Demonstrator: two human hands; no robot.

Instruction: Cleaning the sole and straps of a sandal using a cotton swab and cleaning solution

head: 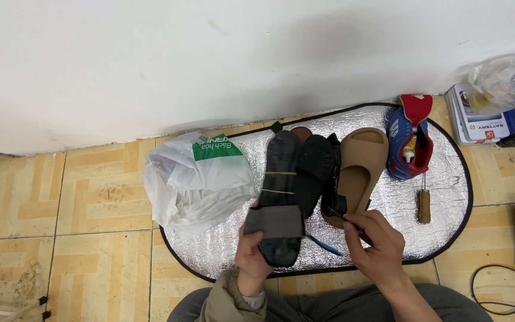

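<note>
Two hands: both low in the middle of the frame, apart from each other, each closed on something
Left hand [251, 253]: wrapped around the heel end of a black sole [280, 191], fingers hidden behind it, thumb side toward the camera
Sole: held upright over the mat, toe pointing to the top of the frame; two thin yellowish bands cross its middle, and a grey rectangular pad [274, 221] lies across its lower part, just above the left hand
Right hand [375, 244]: just right of the sole, fingertips pinched on a thin dark tool [336, 214] whose tip points up-left toward the sole; what kind of tool cannot be told
Mat [448, 173]: silver, quilted, black-edged, oval, centre to right of the frame on the tiled floor
On the mat: black shoe [317, 164] behind the sole, tan slide [359, 164] just right of it, blue and red shoe [409, 143] near the upper right, wooden-handled awl [424, 203] below that, blue stick [326, 245] between the hands
White bag [195, 182]: left edge of the mat, touching the sole's left side
Upper right corner: boxes [475, 119] and a clear bag [505, 80]
Right edge: black cable [502, 289] on the tiles
</note>
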